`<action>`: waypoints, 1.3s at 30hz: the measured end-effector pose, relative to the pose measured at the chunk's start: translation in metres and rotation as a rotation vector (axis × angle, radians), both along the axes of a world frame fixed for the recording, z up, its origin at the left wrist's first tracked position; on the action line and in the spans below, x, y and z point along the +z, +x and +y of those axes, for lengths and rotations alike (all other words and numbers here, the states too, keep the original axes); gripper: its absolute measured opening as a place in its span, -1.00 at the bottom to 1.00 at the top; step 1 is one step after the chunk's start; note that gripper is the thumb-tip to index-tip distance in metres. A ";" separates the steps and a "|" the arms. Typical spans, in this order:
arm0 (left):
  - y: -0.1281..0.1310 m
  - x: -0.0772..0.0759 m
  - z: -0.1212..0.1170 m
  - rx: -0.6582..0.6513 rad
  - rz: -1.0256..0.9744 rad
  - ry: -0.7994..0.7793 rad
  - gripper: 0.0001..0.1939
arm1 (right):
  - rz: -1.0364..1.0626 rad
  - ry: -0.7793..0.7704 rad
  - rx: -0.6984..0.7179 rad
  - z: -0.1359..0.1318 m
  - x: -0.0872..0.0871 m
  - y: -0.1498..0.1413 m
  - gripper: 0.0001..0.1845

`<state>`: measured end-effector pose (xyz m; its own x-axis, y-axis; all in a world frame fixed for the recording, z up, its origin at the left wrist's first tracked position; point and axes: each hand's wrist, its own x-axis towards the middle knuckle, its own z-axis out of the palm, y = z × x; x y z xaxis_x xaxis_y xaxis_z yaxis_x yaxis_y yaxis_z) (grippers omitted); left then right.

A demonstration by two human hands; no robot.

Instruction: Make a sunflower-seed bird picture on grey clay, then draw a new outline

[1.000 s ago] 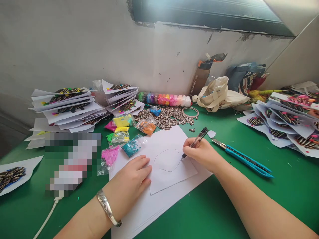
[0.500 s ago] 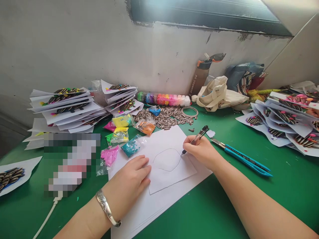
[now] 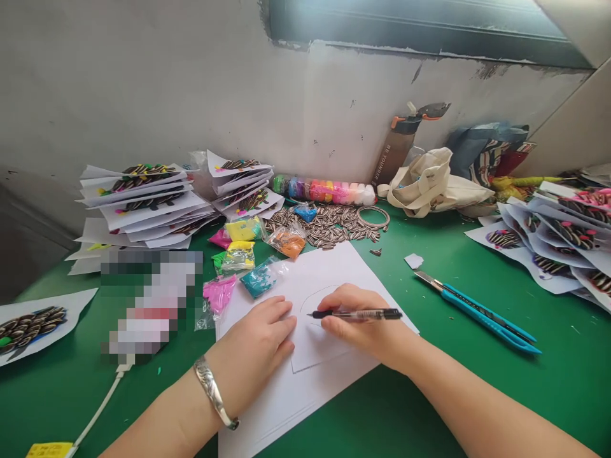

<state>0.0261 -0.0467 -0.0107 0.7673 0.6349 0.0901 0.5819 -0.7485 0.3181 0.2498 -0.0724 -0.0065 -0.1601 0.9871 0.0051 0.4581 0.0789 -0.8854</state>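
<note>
My right hand (image 3: pixel 365 337) is closed round a black gel pen (image 3: pixel 370 314), held nearly level with its tip pointing left. The tip is at or just above a small white sheet (image 3: pixel 310 356) that bears a curved, rounded pen outline, now partly hidden by the fingers. Flat across the left side of this sheet lies my left hand (image 3: pixel 262 343), fingers stretched out, a silver bangle on its wrist. Larger white paper (image 3: pixel 267 420) lies underneath. Close to the left fingertips are a teal clay packet (image 3: pixel 261 278) and a pink clay packet (image 3: pixel 218 295).
A blue utility knife (image 3: pixel 487 318) lies right of the paper, blade out. Sunflower seeds (image 3: pixel 334 224) are heaped behind it, beside a ring of tape (image 3: pixel 373 218). Stacked seed pictures (image 3: pixel 143 210) stand left; others (image 3: pixel 554 235) lie right. A bottle (image 3: pixel 394 152) leans at the wall.
My right hand has moved left across the sheet, and the pen has swung from steep to nearly level. The left hand stays on the paper. The view has shifted slightly left.
</note>
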 end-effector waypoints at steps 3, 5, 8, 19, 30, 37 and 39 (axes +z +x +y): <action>0.000 -0.001 0.000 0.010 -0.020 -0.004 -0.84 | -0.015 0.080 0.052 0.000 -0.004 -0.006 -0.83; 0.000 -0.002 -0.001 0.014 -0.042 -0.001 -0.84 | -0.027 0.091 0.023 0.000 -0.006 -0.007 -0.83; 0.000 -0.002 -0.001 0.014 -0.045 0.002 -0.84 | -0.038 0.113 0.032 0.001 -0.010 -0.007 -0.82; 0.001 0.000 -0.001 0.013 -0.019 0.003 -0.84 | -0.055 0.216 0.078 0.002 -0.021 -0.009 -0.88; -0.001 0.000 -0.001 0.018 -0.032 -0.001 -0.84 | -0.083 0.235 0.109 0.002 -0.021 -0.011 -0.90; 0.000 0.001 0.001 0.010 -0.002 -0.011 -0.81 | -0.092 0.216 0.169 -0.001 -0.021 -0.010 -0.84; -0.001 0.001 0.001 0.012 0.001 -0.014 -0.80 | -0.086 0.227 0.187 -0.002 -0.022 -0.010 -0.85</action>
<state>0.0252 -0.0458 -0.0100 0.7598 0.6452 0.0801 0.5911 -0.7369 0.3281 0.2398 -0.0740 -0.0283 -0.3487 0.9154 0.2010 0.4894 0.3608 -0.7939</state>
